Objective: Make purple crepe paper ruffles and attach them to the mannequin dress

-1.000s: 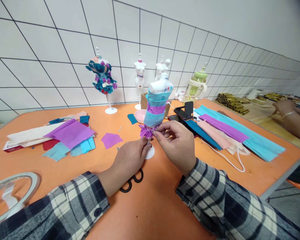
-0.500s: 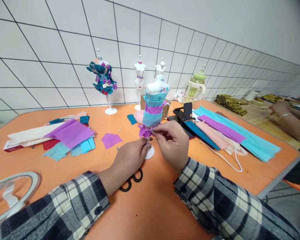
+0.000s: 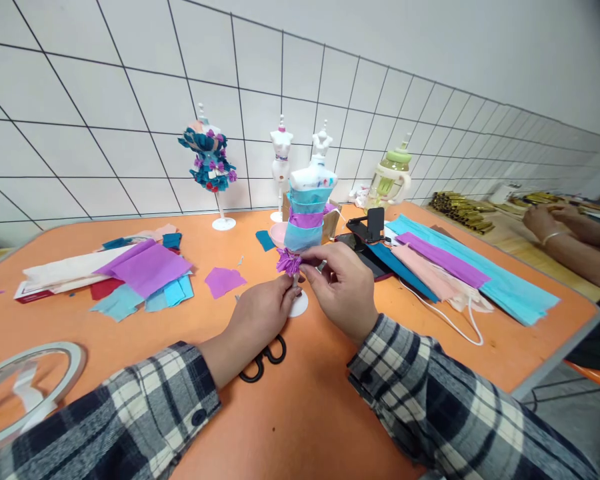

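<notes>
A small white dress-form mannequin (image 3: 314, 175) stands in front of me, wrapped in light blue and purple crepe paper bands. Round its bottom edge sits a gathered purple crepe paper ruffle (image 3: 289, 262). My left hand (image 3: 266, 308) is closed round the mannequin's thin stand, just above its round white base (image 3: 299, 305). With thumb and forefinger, my right hand (image 3: 341, 285) pinches the right end of the purple ruffle. Partly beneath my left wrist lie black-handled scissors (image 3: 263, 360), their blades hidden.
Crepe paper pieces (image 3: 143, 267) lie at left, longer strips (image 3: 470, 267) at right. A tape roll (image 3: 70, 373) is at front left. Behind stand a decorated mannequin (image 3: 211, 160), bare mannequins (image 3: 281, 150), a bottle (image 3: 393, 177) and a phone holder (image 3: 375, 223). Another person's hands (image 3: 555, 223) are far right.
The purple ruffle looks more bunched and tilted, and my right fingers have shifted slightly left along it. My left hand keeps its hold on the stand. The view has shifted slightly.
</notes>
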Tool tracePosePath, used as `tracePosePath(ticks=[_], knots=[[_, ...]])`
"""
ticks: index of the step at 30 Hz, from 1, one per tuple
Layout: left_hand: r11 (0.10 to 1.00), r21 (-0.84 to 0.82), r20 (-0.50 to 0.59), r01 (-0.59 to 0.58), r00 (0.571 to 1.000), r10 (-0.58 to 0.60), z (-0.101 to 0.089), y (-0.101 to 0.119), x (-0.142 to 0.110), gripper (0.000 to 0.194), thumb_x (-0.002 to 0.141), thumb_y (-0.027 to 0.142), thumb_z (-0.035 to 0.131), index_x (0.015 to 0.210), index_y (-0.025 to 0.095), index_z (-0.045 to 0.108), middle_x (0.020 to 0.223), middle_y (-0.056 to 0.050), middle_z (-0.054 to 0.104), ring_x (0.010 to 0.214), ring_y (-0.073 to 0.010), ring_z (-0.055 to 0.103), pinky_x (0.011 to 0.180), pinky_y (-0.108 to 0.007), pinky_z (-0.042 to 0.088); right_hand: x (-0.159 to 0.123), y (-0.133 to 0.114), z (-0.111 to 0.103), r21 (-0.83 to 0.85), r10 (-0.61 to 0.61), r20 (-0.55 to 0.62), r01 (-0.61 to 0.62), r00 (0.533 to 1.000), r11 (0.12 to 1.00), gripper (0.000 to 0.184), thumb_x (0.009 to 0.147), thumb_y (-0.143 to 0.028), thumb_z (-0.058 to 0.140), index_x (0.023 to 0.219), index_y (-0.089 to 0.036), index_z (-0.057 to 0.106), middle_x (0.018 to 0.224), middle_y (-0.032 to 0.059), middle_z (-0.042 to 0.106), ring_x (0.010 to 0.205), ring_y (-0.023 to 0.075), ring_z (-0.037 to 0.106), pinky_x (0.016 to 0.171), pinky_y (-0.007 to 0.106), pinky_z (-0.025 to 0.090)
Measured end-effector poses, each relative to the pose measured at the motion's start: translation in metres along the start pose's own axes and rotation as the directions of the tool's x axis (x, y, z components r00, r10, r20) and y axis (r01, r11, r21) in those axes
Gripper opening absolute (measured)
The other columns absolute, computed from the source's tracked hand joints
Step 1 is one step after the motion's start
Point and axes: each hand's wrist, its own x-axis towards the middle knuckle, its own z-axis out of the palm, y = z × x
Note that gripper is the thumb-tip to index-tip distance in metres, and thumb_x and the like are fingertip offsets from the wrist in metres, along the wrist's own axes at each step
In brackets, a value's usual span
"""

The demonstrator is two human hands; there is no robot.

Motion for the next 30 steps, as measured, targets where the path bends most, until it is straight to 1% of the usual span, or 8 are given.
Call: tracePosePath(ticks=[6, 10, 13, 16, 21, 24, 27, 30], knots=[[0.999, -0.035, -0.008, -0.019, 1.000, 0.019, 0.000, -0.002, -0.001, 0.024, 0.096, 0.034, 0.042, 0.094, 0.021, 0.062, 0.084, -0.006, 0.074, 0.074, -0.0228, 0.069, 0.059, -0.027, 0.041, -0.004, 0.000, -0.001, 0.078, 0.014, -0.078, -0.008, 0.997, 0.997, 0.016, 0.080, -0.019, 0.065, 0.095, -0.022, 0.059, 0.078, -0.0032, 0.061, 0.053, 0.0090, 0.050, 0.052, 0.024, 0.042], [0.998, -0.053, -0.011, -0.027, 1.000, 0.026, 0.001, -0.004, -0.001, 0.024, 0.096, 0.034, 0.042, 0.095, 0.021, 0.062, 0.084, -0.006, 0.074, 0.075, -0.0223, 0.069, 0.060, -0.027, 0.042, -0.003, -0.003, -0.005, 0.019, -0.117, -0.145, 0.121, 0.983, 0.992, 0.007, 0.081, -0.017, 0.062, 0.087, -0.022, 0.062, 0.070, -0.0023, 0.056, 0.059, 0.0117, 0.051, 0.055, 0.025, 0.041], [0.998, -0.057, -0.013, -0.032, 0.999, 0.032, 0.002, -0.005, -0.001, 0.024, 0.095, 0.033, 0.042, 0.095, 0.021, 0.063, 0.085, -0.007, 0.074, 0.076, -0.0230, 0.069, 0.061, -0.028, 0.042, -0.004, -0.001, -0.006, -0.013, -0.197, -0.055, 0.197, 0.979, 0.980, 0.021, 0.080, -0.010, 0.054, 0.085, -0.022, 0.070, 0.072, -0.0002, 0.061, 0.063, 0.0127, 0.055, 0.060, 0.026, 0.043], [0.998, -0.057, -0.020, -0.035, 0.999, 0.034, 0.004, -0.006, -0.001, 0.025, 0.095, 0.034, 0.041, 0.097, 0.021, 0.063, 0.086, -0.007, 0.075, 0.078, -0.0239, 0.069, 0.061, -0.028, 0.043, -0.006, 0.006, -0.003, -0.053, -0.163, 0.054, 0.166, 0.985, 0.985, 0.031, 0.079, -0.008, 0.051, 0.090, -0.023, 0.076, 0.073, 0.0012, 0.061, 0.066, 0.0136, 0.057, 0.059, 0.026, 0.041], [0.998, -0.056, -0.058, -0.042, 0.998, 0.038, 0.005, -0.017, 0.002, 0.025, 0.095, 0.031, 0.039, 0.096, 0.021, 0.061, 0.087, -0.007, 0.075, 0.079, -0.0246, 0.070, 0.063, -0.030, 0.047, -0.010, 0.015, 0.002, -0.024, -0.251, 0.197, 0.261, 0.948, 0.965, 0.032, 0.077, -0.009, 0.051, 0.081, -0.025, 0.078, 0.062, -0.0010, 0.050, 0.056, 0.0121, 0.048, 0.052, 0.025, 0.032], [0.995, -0.066, -0.103, -0.080, 0.992, 0.073, 0.003, -0.026, 0.007, 0.026, 0.096, 0.028, 0.035, 0.096, 0.020, 0.059, 0.096, -0.008, 0.075, 0.088, -0.0241, 0.070, 0.083, -0.039, 0.051, -0.012, 0.018, 0.004, 0.048, -0.250, 0.205, 0.246, 0.946, 0.968, 0.031, 0.074, -0.009, 0.050, 0.076, -0.024, 0.077, 0.060, -0.0017, 0.047, 0.054, 0.0112, 0.045, 0.052, 0.024, 0.030], [0.988, -0.068, -0.128, -0.140, 0.983, 0.130, 0.002, -0.032, 0.011, 0.027, 0.097, 0.024, 0.032, 0.094, 0.020, 0.058, 0.103, -0.007, 0.075, 0.096, -0.0225, 0.069, 0.113, -0.052, 0.030, -0.014, 0.019, 0.007, 0.077, -0.173, 0.229, 0.160, 0.958, 0.984, 0.032, 0.072, -0.008, 0.049, 0.077, -0.022, 0.076, 0.060, -0.0013, 0.049, 0.055, 0.0112, 0.047, 0.053, 0.023, 0.031], [0.983, -0.069, -0.137, -0.168, 0.978, 0.157, 0.003, -0.034, 0.012, 0.026, 0.096, 0.023, 0.032, 0.091, 0.020, 0.057, 0.102, -0.008, 0.076, 0.096, -0.0225, 0.069, 0.119, -0.054, 0.017, -0.015, 0.020, 0.011, 0.093, -0.113, 0.263, 0.092, 0.958, 0.991, 0.032, 0.071, -0.007, 0.049, 0.078, -0.021, 0.076, 0.061, -0.0011, 0.051, 0.056, 0.0112, 0.049, 0.054, 0.022, 0.033]])
